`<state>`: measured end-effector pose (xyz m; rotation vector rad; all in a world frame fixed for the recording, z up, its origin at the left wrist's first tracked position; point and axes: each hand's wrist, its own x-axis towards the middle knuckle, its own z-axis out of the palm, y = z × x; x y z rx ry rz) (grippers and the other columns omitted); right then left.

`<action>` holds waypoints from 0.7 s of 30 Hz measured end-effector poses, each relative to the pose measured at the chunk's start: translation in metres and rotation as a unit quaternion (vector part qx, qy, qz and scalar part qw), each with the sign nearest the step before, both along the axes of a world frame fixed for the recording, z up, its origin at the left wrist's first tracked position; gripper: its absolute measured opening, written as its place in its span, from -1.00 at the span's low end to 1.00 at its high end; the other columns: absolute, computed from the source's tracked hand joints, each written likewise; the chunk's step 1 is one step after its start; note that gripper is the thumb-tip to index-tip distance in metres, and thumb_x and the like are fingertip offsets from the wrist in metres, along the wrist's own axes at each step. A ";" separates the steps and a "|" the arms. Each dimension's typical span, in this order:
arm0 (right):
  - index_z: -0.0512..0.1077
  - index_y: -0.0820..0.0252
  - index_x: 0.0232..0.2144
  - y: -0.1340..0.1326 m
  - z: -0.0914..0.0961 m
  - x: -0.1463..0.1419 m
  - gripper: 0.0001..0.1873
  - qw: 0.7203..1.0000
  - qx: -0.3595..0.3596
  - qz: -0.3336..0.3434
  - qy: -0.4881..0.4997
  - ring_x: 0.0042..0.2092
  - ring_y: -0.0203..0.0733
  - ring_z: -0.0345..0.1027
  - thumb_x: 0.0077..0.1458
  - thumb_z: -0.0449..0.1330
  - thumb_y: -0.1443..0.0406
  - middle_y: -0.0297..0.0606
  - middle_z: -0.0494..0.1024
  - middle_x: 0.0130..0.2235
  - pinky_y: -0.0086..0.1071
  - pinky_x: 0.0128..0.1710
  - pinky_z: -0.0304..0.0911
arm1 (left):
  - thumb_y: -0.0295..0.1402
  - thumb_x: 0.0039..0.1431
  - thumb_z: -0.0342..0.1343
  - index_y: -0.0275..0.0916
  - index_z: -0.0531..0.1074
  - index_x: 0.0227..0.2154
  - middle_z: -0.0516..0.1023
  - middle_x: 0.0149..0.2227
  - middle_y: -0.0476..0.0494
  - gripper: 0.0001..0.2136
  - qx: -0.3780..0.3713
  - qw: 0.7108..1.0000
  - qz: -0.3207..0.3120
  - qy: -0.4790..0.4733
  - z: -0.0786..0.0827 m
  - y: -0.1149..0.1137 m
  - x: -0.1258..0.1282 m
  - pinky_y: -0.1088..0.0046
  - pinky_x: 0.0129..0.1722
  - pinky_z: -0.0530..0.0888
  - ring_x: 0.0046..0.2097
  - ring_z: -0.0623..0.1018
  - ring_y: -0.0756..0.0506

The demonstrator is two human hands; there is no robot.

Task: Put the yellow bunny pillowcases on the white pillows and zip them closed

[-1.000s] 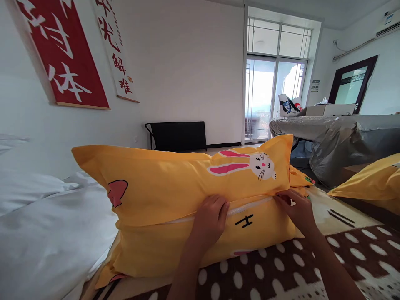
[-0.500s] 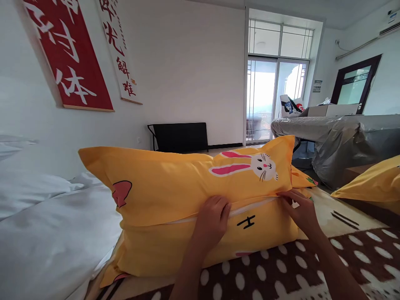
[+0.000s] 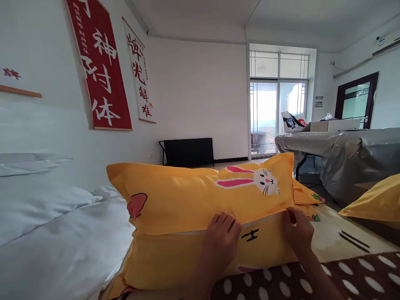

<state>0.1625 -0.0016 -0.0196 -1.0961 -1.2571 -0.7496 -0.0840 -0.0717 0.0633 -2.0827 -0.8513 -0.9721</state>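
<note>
A stuffed pillow in a yellow pillowcase (image 3: 184, 200) stands on its long edge before me, printed with a white rabbit with pink ears. A flap seam runs across its near side, with a thin white strip showing left of my hands. My left hand (image 3: 221, 237) is closed with curled fingers on the flap edge near the middle; its fingertips are partly hidden. Near the right end, my right hand (image 3: 299, 231) pinches the same edge between thumb and fingers. A black letter H shows on the fabric between the hands.
White bedding (image 3: 62, 237) is heaped at the left. Below the pillow lies a brown blanket with white spots (image 3: 353, 271). Another yellow pillow (image 3: 378, 200) is at the right edge. Behind it stands a plastic-covered table (image 3: 340, 154); a black folded frame (image 3: 189, 151) leans by the wall.
The head view has tilted up, so everything sits lower in the picture. Between my hands, the flap now covers the white strip that showed before. Both hands remain at the flap edge.
</note>
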 end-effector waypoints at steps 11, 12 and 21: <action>0.31 0.12 -0.37 0.008 -0.017 -0.020 -0.92 0.996 0.018 0.076 0.038 -0.46 -0.13 0.38 0.15 0.04 0.28 -0.24 0.46 -0.49 -0.27 -0.45 0.29 | -0.47 0.18 -0.13 -0.19 0.41 -0.36 0.49 -0.36 -0.17 -0.80 -0.012 0.960 0.265 0.088 0.008 0.021 -0.187 0.28 -0.30 0.32 -0.30 0.46 -0.19; 0.31 0.07 -0.36 0.008 -0.017 -0.025 -0.94 0.994 0.017 0.099 0.045 -0.46 -0.11 0.39 0.15 0.05 0.28 -0.25 0.46 -0.48 -0.25 -0.47 0.30 | -0.47 0.17 -0.15 -0.18 0.41 -0.38 0.50 -0.36 -0.16 -0.78 -0.050 0.955 0.283 0.074 0.009 0.025 -0.203 0.28 -0.32 0.33 -0.30 0.47 -0.19; 0.35 -0.03 -0.35 0.003 0.007 -0.023 -0.88 0.996 0.018 0.091 0.018 -0.44 -0.11 0.43 0.17 0.02 0.26 -0.28 0.52 -0.45 -0.29 -0.47 0.32 | -0.48 0.17 -0.25 -0.22 0.40 -0.47 0.54 -0.40 -0.25 -0.69 -0.063 0.947 0.314 0.022 0.045 0.032 -0.206 0.27 -0.30 0.33 -0.30 0.52 -0.20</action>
